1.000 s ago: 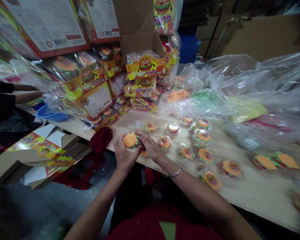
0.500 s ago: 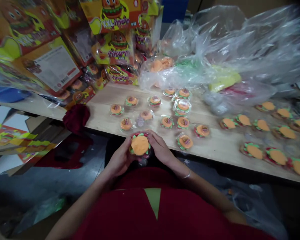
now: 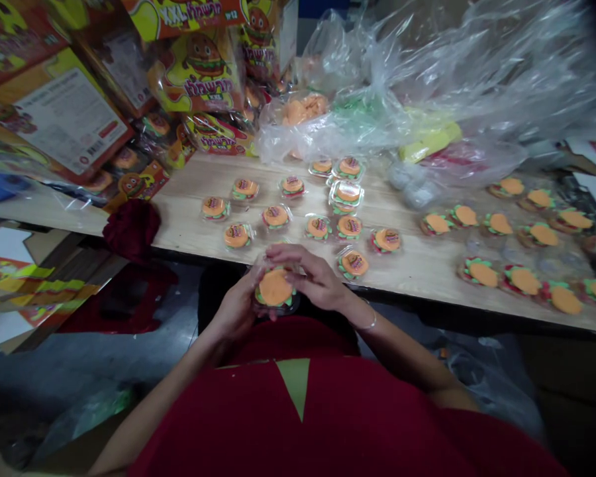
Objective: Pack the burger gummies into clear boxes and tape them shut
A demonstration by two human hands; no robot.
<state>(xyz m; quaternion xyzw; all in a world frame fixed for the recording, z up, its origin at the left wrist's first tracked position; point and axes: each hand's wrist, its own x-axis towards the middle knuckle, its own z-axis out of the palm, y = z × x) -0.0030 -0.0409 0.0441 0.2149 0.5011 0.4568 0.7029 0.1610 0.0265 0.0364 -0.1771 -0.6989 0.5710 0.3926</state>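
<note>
Above my lap, at the table's front edge, my left hand (image 3: 237, 303) is closed round the left side of a toy burger (image 3: 275, 289) in a clear plastic case. The burger has a plain orange bun with green and red edging below. My right hand (image 3: 318, 277) bends over the case's far and right sides, its fingers touching the rim. Just beyond, on the wooden table (image 3: 189, 225), sit several cased toy burgers (image 3: 318, 227) with printed labels on their buns.
To the right stand rows of unlabelled toy burgers (image 3: 481, 271). Clear plastic bags (image 3: 367, 129) with orange, green, yellow and red pieces lie behind. Printed burger cartons (image 3: 74, 119) are stacked at the left, near a dark red cloth (image 3: 132, 228). A red stool (image 3: 124, 301) stands below.
My right hand's fingers have moved from the case's right side up and over its far rim. My left hand keeps its hold. The whole view has shifted, with the table slipping left and up.
</note>
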